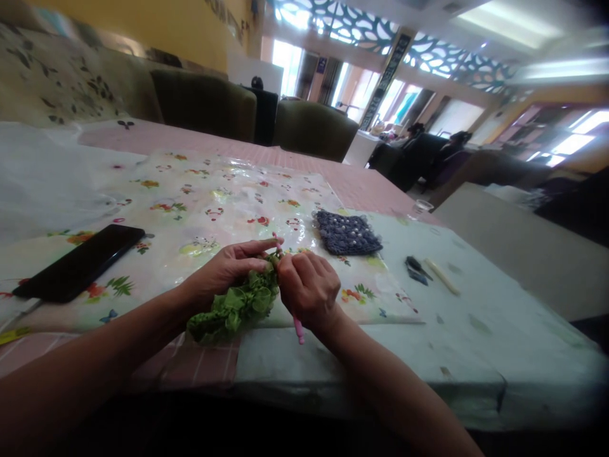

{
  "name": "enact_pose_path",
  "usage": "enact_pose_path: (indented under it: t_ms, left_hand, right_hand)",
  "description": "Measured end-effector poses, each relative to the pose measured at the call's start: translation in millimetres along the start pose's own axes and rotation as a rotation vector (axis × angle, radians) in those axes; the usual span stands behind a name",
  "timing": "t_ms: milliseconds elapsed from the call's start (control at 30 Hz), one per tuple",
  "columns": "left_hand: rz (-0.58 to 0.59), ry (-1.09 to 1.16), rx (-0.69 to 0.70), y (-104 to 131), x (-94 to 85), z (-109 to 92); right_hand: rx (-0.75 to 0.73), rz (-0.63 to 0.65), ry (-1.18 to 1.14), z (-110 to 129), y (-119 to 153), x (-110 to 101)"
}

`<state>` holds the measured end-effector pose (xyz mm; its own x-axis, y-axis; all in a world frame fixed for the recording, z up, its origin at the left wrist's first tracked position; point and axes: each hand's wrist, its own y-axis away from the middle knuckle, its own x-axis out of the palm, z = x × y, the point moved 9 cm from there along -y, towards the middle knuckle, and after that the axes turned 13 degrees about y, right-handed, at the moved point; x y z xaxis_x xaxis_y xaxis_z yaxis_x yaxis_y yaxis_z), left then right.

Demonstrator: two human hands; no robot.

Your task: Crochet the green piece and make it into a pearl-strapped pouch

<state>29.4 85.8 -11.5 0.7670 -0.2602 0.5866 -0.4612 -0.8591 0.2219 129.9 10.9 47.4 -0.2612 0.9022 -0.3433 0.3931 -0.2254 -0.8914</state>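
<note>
In my right hand (308, 285) is a pink crochet hook (298, 330); its handle end sticks out below the fist and its tip shows above the fingers. A ruffled green crochet piece (238, 304) hangs from my left hand (233, 265), which pinches its upper edge with the index finger stretched toward the hook's tip. Both hands meet at the top of the green piece, where the fingers partly hide the stitches. Beyond my right hand a dark blue-grey crocheted piece (347, 233) with pearl-like beads lies flat on the floral cover.
A black phone (83, 260) lies at the left on the floral table cover (228, 197). To the right are small dark scissors (419, 269) and a cream-coloured stick (442, 277). A clear cup (422, 207) stands near the far right edge. Chairs (314, 127) line the table's far side.
</note>
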Motion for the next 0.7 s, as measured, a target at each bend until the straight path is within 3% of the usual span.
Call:
enact_pose_path:
  t_ms: [200,400,600,700]
  left_hand:
    - [0.111,0.156,-0.105,11,13.2,-1]
    - [0.087,0.185,-0.089,18,6.9,-13]
    - [0.124,0.073,-0.066,12,6.3,-18]
    - [0.085,-0.021,0.056,7,3.7,-23]
  right_hand:
    - [0.061,-0.118,-0.233,-6,4,-7]
    - [0.148,-0.059,-0.528,-17,1,-2]
    - [0.105,-0.086,-0.479,-16,-3,-9]
    - [0.118,-0.096,-0.453,-19,-3,-7]
